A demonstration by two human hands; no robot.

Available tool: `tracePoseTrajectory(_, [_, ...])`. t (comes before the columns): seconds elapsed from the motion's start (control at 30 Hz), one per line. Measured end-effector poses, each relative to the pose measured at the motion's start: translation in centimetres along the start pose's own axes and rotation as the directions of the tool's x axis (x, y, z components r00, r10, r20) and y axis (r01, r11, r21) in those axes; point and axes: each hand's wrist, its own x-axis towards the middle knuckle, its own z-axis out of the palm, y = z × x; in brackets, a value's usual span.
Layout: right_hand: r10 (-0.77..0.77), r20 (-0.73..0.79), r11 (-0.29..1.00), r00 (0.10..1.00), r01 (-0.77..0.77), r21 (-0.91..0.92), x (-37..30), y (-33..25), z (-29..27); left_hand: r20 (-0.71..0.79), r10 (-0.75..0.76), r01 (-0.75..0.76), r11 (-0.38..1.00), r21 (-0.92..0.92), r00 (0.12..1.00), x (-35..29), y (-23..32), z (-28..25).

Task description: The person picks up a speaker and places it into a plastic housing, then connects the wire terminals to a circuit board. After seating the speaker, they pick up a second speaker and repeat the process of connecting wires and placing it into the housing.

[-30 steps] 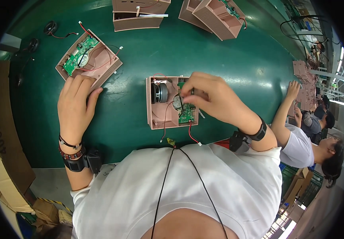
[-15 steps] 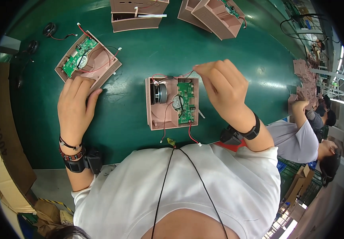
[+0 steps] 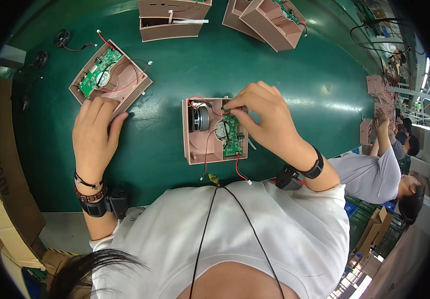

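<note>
In front of me lies a pink speaker housing (image 3: pixel 214 158) with a round black-and-silver speaker (image 3: pixel 199 119) and a green circuit board (image 3: pixel 234 137) inside. My right hand (image 3: pixel 262 112) is over its far right corner, thumb and forefinger pinched on a thin red-and-black speaker wire (image 3: pixel 214 108) at the board's far end. The wire's tip is hidden by the fingers. A second pink housing (image 3: pixel 132 94), tilted on the table at the left, also holds a green board (image 3: pixel 95 74) and loose wires. My left hand (image 3: pixel 94 132) grips its near edge, fingers over the wall and thumb along the side.
More pink housings (image 3: pixel 170 32) (image 3: pixel 269 25) stand along the far side of the green table (image 3: pixel 165 144). Loose black speakers (image 3: pixel 62 37) with leads lie at the far left. A cardboard box (image 3: pixel 15 164) borders the left. Co-workers (image 3: pixel 369 174) sit at the right.
My right hand has moved left and nearer, bringing the wire from beyond the housing's far wall to over the circuit board. My left hand has stayed in place.
</note>
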Motion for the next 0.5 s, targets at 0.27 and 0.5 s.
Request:
tracePoseTrajectory(0.27, [0.151,0.101,0.982,0.983,-0.161,0.103,-0.5,0.0,0.4,0.007,-0.007,0.007,1.000,-0.001,1.000,0.0,0.0,-0.1])
tracePoseTrajectory(0.5, [0.190,0.057,0.977,0.980,-0.195,0.092,-0.9,0.1,0.9,0.006,-0.012,0.012,1.000,-0.003,1.000,0.0,0.1,-0.1])
